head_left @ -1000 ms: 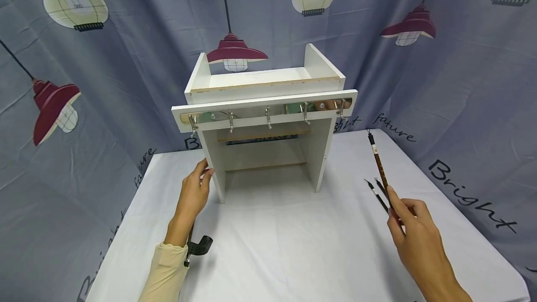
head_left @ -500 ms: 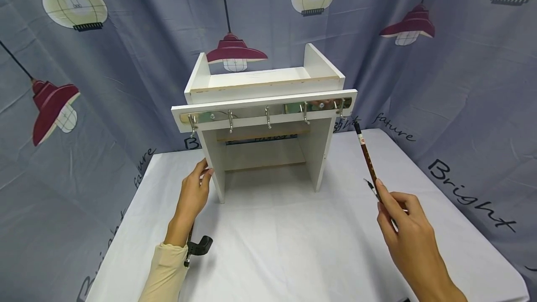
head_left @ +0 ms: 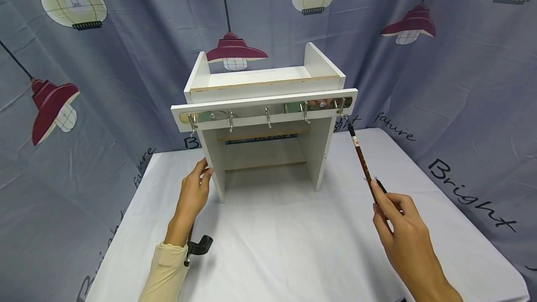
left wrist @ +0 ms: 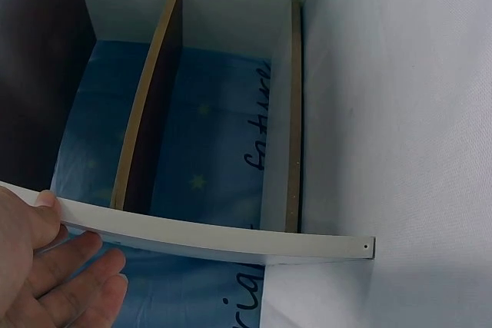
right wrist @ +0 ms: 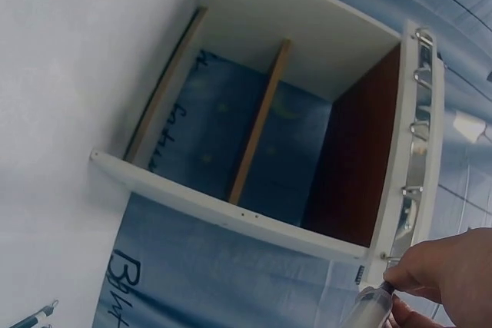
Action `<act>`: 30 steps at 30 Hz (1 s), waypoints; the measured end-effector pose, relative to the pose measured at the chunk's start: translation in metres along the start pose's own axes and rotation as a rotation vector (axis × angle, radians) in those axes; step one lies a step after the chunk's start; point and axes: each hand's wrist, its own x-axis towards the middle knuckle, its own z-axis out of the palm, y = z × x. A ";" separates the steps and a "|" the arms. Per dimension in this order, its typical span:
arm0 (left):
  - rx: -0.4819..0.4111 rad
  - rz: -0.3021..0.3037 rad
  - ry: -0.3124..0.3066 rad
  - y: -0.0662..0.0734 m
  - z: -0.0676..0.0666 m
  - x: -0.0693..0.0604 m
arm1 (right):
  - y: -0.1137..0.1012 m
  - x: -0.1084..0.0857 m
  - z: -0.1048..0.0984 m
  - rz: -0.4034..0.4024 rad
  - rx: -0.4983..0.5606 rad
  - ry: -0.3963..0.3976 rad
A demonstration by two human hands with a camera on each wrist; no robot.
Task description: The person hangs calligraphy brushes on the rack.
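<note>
In my right hand [head_left: 404,232] I hold a brown-handled brush [head_left: 362,164] near its lower part. Its black upper end, with a thin hanging loop, is close to the rightmost metal hook [head_left: 341,107]; whether the loop touches it I cannot tell. The right wrist view shows a clear cap [right wrist: 369,311] beside my right fingers. My left hand [head_left: 195,190] rests on the left side panel of a white shelf unit [head_left: 268,80]; in the left wrist view the thumb [left wrist: 48,199] lies on the panel's edge and the other fingers are relaxed.
Below my right hand, another brush's dark end [head_left: 379,184] lies on the white tablecloth [head_left: 285,246]. A hook rail [head_left: 245,114] with several hooks spans the unit's front. A black bracket [head_left: 201,245] sits beside my left wrist. A printed curtain [head_left: 159,59] stands behind.
My right hand has moved left and slightly up, bringing the brush's looped end from the table's right side to the rightmost hook. The left hand and shelf unit stay put.
</note>
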 end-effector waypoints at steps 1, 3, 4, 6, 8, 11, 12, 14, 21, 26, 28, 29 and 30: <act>0.000 0.001 0.001 0.000 0.000 0.000 | 0.000 0.000 0.000 0.000 0.002 0.000; 0.001 0.002 0.002 0.000 0.000 0.000 | 0.000 0.000 0.001 0.006 0.003 -0.007; 0.002 0.002 0.003 0.000 0.000 0.000 | 0.000 0.000 0.002 0.012 0.003 -0.012; 0.004 0.001 0.003 0.001 0.000 0.000 | 0.000 0.000 0.003 0.026 0.004 -0.020; 0.006 -0.002 0.002 0.001 -0.001 0.000 | 0.001 -0.001 0.005 0.033 0.007 -0.019; 0.007 -0.005 0.000 0.002 -0.001 0.000 | 0.002 -0.001 0.010 0.032 0.010 -0.006; 0.007 -0.005 0.000 0.002 -0.001 0.000 | 0.002 -0.001 0.011 0.030 0.011 -0.001; 0.006 -0.004 0.000 0.003 -0.001 -0.001 | 0.003 -0.001 0.015 0.032 0.008 0.005; 0.008 0.004 0.012 0.002 -0.001 0.000 | 0.004 -0.005 0.025 0.037 0.006 0.007; 0.001 0.000 0.012 0.002 0.000 0.000 | 0.009 -0.006 0.038 0.021 0.026 0.018; -0.002 -0.002 0.010 0.001 0.000 -0.001 | 0.011 -0.007 0.044 0.021 0.039 0.017; -0.003 -0.003 0.010 0.001 0.000 -0.001 | 0.012 -0.007 0.047 0.023 0.046 0.016; -0.003 -0.004 0.010 0.001 0.001 -0.001 | 0.014 -0.008 0.050 0.026 0.051 0.014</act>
